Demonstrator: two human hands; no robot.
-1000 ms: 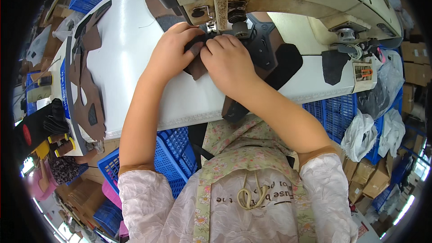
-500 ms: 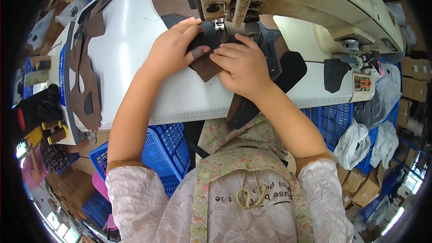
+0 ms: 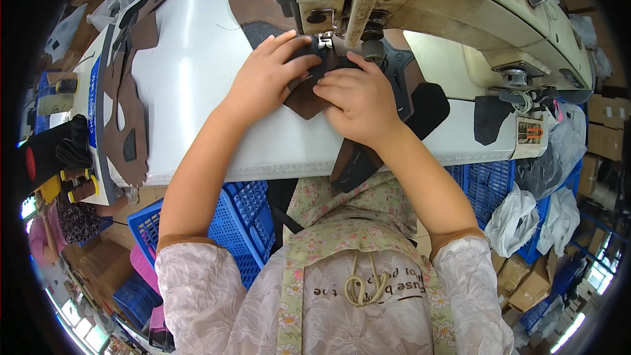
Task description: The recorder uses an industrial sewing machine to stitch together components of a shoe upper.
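Note:
Below the head of a sewing machine (image 3: 388,0), a brown leather-like piece with dark lining (image 3: 307,101) lies near the metal presser foot (image 3: 325,41). My left hand (image 3: 268,73) curls over its left side, fingers bent and thumb tucked mostly out of sight. On the right side my right hand (image 3: 358,100) presses down with its fingers close together. Joined dark panels run beneath the right hand: a black flap (image 3: 430,106) sticks out to the right, and a brown end (image 3: 355,165) hangs over the table's front edge. The needle's tip cannot be made out.
Stacked brown cut pieces (image 3: 128,118) lie along the white table's (image 3: 177,92) left side. Another brown piece (image 3: 253,0) lies behind my left hand. A small black piece (image 3: 491,119) rests at the right. Blue crates (image 3: 240,223) stand under the front edge.
My left hand's fingers have shifted slightly right over the piece, and its grey-wrapped thumb has tucked in from view. My right hand stays nearly in place. The whole view has shifted a little.

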